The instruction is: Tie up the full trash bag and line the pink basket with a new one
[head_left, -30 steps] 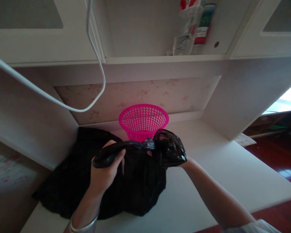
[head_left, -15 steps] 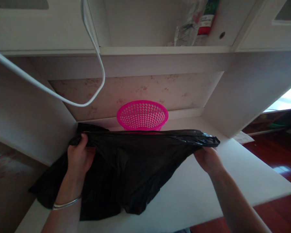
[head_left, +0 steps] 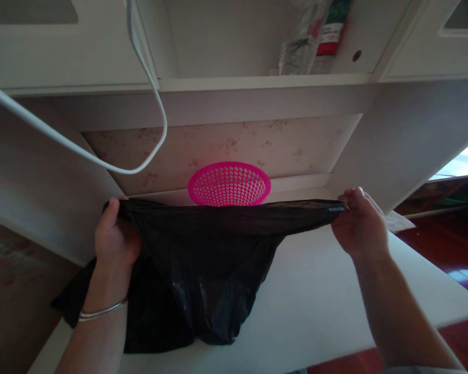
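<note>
A black plastic bag [head_left: 218, 259] is stretched between my two hands, its top edge pulled nearly straight. My left hand [head_left: 116, 234], with a silver bangle on the wrist, grips the bag's left top corner, thumb on the upper side. At the other end my right hand [head_left: 359, 223] pinches the right corner. More black plastic hangs below and behind my left hand, down onto the white tabletop [head_left: 315, 291]. Directly behind the bag's edge stands a pink perforated plastic basket [head_left: 230, 182], its lower part hidden by the bag.
A white cable [head_left: 140, 166] loops down at the upper left in front of the cabinet. On the open shelf [head_left: 265, 83] above are clear packaging [head_left: 296, 54] and a red-and-green package [head_left: 331, 31]. White side panels flank the tabletop; reddish wooden floor [head_left: 460, 270] shows at right.
My hands have moved further apart, and the bag's edge is stretched wider and slightly higher. My right hand has shifted from under the corner to its outer end.
</note>
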Demonstrator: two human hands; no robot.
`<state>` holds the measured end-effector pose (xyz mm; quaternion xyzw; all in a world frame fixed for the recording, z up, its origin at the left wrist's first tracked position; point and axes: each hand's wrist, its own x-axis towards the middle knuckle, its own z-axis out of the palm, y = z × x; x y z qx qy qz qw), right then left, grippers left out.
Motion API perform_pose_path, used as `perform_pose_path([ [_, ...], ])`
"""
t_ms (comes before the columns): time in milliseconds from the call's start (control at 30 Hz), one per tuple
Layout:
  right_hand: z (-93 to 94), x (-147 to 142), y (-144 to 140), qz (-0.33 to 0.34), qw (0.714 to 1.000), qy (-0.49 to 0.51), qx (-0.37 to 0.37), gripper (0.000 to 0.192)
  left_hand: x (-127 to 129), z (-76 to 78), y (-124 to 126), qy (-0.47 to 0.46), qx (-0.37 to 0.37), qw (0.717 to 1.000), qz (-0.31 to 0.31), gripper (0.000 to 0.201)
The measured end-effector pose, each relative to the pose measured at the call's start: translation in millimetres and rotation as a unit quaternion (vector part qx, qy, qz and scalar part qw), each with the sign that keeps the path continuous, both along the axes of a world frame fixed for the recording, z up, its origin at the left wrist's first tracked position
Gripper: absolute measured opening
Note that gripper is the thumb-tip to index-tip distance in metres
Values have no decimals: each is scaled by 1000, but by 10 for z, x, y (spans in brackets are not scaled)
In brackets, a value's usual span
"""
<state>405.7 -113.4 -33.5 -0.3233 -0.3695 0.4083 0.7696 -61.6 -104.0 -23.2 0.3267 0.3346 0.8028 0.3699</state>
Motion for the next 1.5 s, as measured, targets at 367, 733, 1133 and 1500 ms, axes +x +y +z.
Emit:
perform_pose_path([
  [367,-698,-281,35,195,972,-126,-30,68,224,-492,-248,54,-169,977,-118,63],
  [733,-649,-362,-52,156,985,0,-75,23,280,-460,-385,-53,-113,992,-30,38],
  [1133,-748,-13,-315,134,989,-16,-52,83,175,-366,-660,19,-66,997,-43,78],
  [1500,-389,-51,-239,54,998,40,22,12,54,-61,-734,-51,31,994,90,8],
])
